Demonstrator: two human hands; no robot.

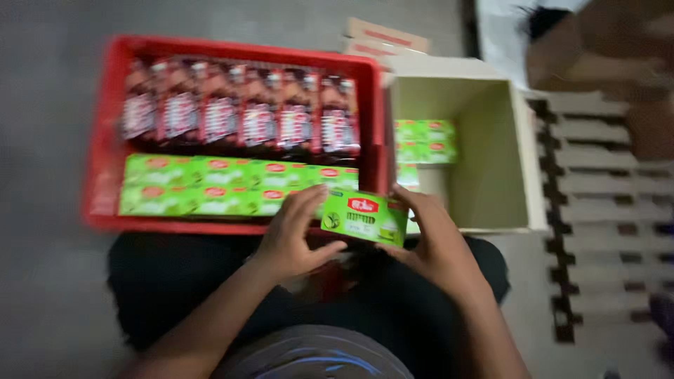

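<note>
Both my hands hold one small green box (365,217) with a red mark on its top, just in front of the red crate (105,140). My left hand (295,235) grips its left end. My right hand (432,235) grips its right end. The crate holds a back row of dark red packets (242,112) and a front row of green boxes (232,186). To the right stands an open cardboard carton (491,147) with a few more green boxes (425,140) inside it.
A wooden pallet (604,210) lies at the right. Flat cardboard pieces (382,38) rest behind the crate. Brown cardboard (618,49) shows at the top right. My dark-trousered legs (175,281) are folded on the grey floor (42,210).
</note>
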